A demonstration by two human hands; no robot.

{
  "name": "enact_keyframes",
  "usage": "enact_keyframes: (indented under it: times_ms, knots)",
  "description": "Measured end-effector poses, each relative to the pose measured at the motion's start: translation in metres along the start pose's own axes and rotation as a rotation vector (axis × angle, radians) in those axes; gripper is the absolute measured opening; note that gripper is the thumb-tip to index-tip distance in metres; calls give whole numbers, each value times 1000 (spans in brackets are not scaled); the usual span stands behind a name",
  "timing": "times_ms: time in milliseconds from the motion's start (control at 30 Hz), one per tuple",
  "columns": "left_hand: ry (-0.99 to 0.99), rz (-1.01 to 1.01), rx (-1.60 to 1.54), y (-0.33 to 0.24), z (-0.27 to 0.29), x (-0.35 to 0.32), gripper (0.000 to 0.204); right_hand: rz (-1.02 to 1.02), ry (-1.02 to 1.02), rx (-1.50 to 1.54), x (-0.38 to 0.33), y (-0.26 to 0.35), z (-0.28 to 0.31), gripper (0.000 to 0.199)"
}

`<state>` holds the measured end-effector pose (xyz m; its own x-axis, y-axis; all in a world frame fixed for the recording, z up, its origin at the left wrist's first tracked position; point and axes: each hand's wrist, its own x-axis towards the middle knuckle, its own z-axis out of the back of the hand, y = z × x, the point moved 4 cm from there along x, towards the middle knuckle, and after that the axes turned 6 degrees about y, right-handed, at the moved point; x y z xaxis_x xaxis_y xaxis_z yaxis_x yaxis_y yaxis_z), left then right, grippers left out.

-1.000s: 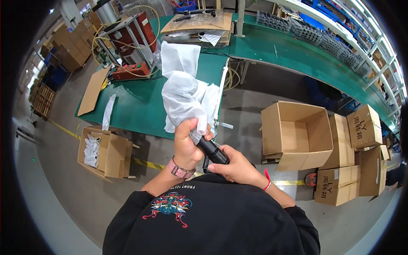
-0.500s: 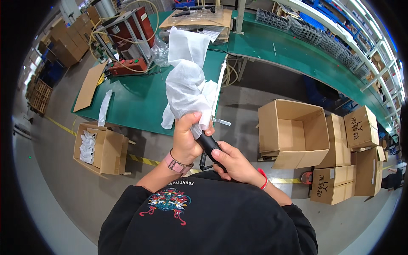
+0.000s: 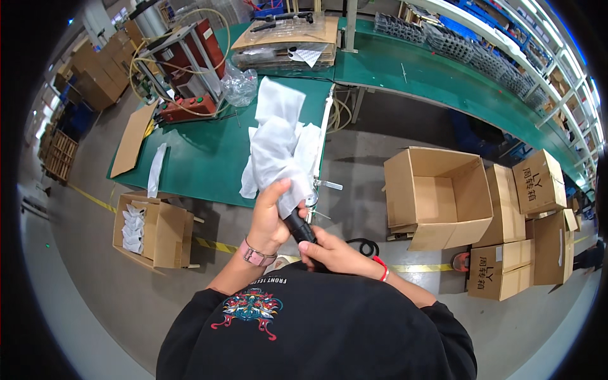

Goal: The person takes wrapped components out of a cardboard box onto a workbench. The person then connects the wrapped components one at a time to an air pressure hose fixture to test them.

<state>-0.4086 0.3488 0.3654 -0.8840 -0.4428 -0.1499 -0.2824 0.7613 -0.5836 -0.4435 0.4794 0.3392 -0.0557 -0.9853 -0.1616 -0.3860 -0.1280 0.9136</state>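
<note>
My left hand [image 3: 269, 218] grips a bunch of white foam wrapping bags [image 3: 278, 149] held upright in front of me, above the edge of the green table [image 3: 202, 158]. Sticking out of the bottom of the wrapping is a black cylindrical part [image 3: 299, 227]. My right hand [image 3: 332, 253] is closed around the lower end of that black part, just below my left hand. Most of the black part is hidden by the wrapping and my fingers.
An open empty cardboard box [image 3: 437, 193] stands on the floor at my right, beside stacked closed boxes [image 3: 538, 215]. A smaller open box with white bags [image 3: 149, 228] sits at my left. A red machine [image 3: 190, 69] and a cardboard tray [image 3: 288, 38] are on the table.
The white wrapping has been pulled lower over the black part and sits more bunched. Both hands stay close together at my chest, with the view shifted slightly.
</note>
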Motion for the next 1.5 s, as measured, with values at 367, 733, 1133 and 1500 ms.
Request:
enact_keyframes:
  times_ms: [367, 733, 1133, 1500]
  knots:
    - [-53, -152, -120, -35, 80, -31, 31, 26, -117, 628, 79, -136, 195, 26]
    - [-207, -73, -376, -38, 129, -59, 25, -80, -112, 668, 159, -118, 215, 24]
    - [-91, 1, -504, -33, 139, -59, 22, -37, -220, 656, 184, -85, 211, 23]
    - [-122, -22, -439, -33, 132, -56, 21, 6, -346, 637, 186, -60, 204, 22]
